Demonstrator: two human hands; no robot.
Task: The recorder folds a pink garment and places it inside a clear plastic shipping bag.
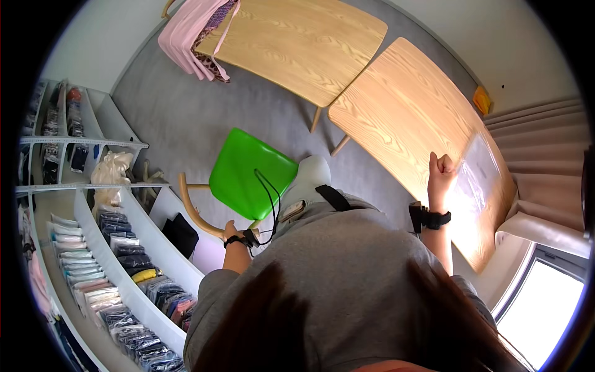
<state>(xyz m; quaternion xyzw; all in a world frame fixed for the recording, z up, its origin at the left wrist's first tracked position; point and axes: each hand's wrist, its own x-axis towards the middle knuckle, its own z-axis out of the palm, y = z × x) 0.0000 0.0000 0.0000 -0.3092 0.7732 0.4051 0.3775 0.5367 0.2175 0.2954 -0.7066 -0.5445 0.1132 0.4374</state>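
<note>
My left hand (230, 230) is at the curved wooden back rail (197, 217) of a chair with a green seat (251, 170). Its fingers appear closed around the rail, though the underside of the grip is hidden. Over the light wooden table on the right is my right hand (441, 172), its fingers curled in. A clear plastic bag (480, 170) lies flat on that table, right beside those fingers; whether they pinch its edge cannot be made out. Both wrists wear black straps with small black devices.
Two wooden tables (297, 43) (396, 105) stand ahead, with pink cloth (189, 37) draped over a chair at the far left. White shelves (111, 245) with packed garments line the left side. A beige curtain (533, 155) and a bright window (545, 297) are on the right.
</note>
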